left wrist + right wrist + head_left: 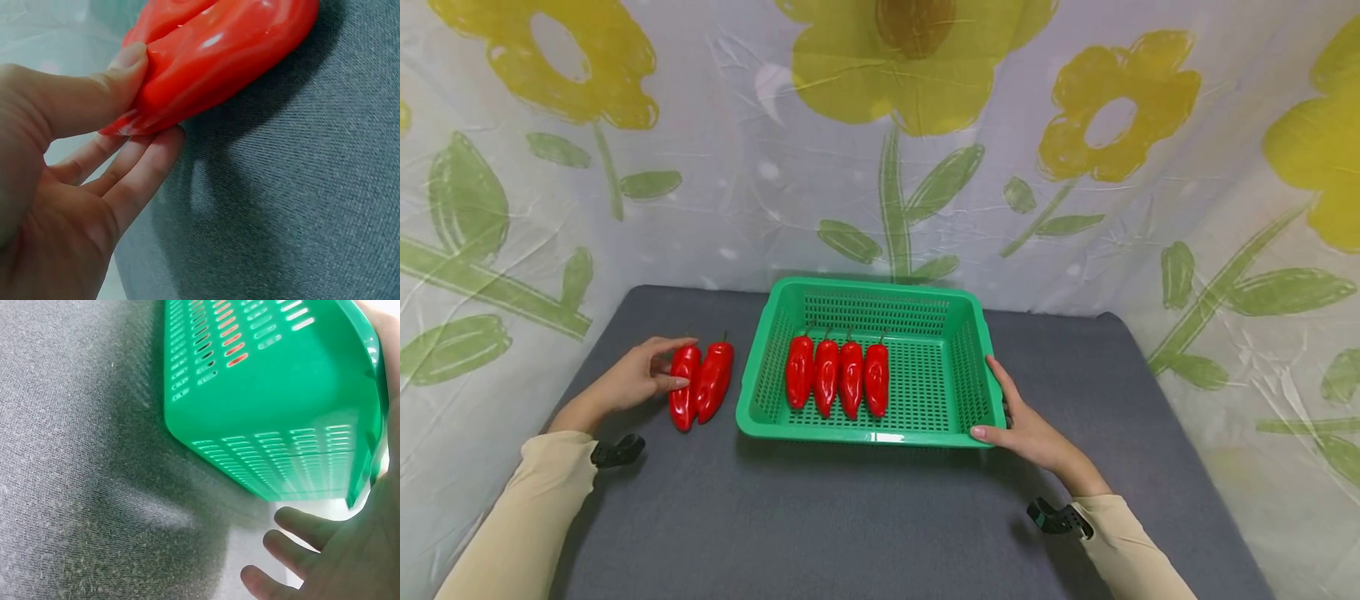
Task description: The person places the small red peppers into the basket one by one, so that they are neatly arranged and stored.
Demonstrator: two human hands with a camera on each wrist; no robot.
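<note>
My left hand pinches a glossy red pepper at the left of the table, thumb on its upper side. In the left wrist view, the thumb presses the pepper while fingertips touch its underside. A second red pepper lies right beside it. My right hand holds the front right corner of a green plastic basket, thumb over the rim. Its lower fingers are spread beside the basket's wall in the right wrist view. Several red peppers lie in a row inside the basket's left half.
A dark grey cloth covers the table. Behind it and at both sides hangs a pale curtain printed with yellow flowers. Black bands sit at both wrists, by beige sleeves.
</note>
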